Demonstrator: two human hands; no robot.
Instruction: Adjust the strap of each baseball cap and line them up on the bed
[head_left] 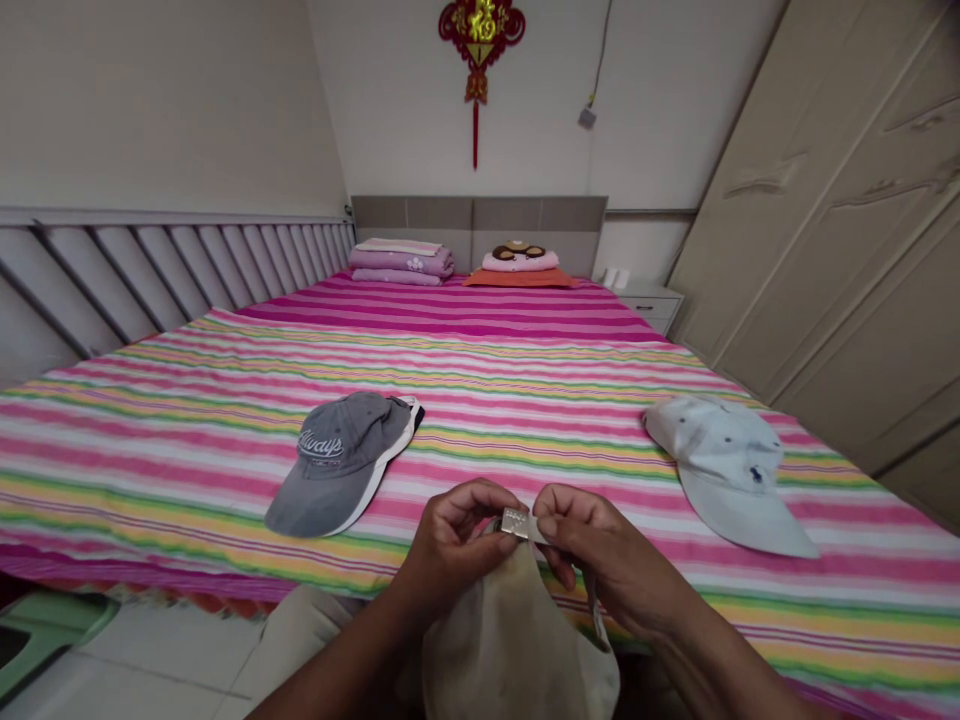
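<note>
A beige cap [517, 640] hangs between my hands just off the near edge of the bed, its back strap uppermost. My left hand [465, 535] is closed around the metal buckle [515, 522] of that strap, thumb below and fingers above. On the buckle's other side, my right hand [581, 530] pinches the end of the strap [537, 530] between thumb and fingers. A grey cap [341, 460] with white lettering lies on the bed to the left. To the right rests a pale cap [727, 465] with a small dark emblem.
A striped sheet [480, 400] covers the bed. Folded purple bedding [401, 262] and a pillow stack [521, 265] lie by the headboard [480, 215]. A railing [187, 265] runs along the left. At right stand a nightstand [649, 300] and a wardrobe [840, 220]. A green stool [52, 630] is lower left.
</note>
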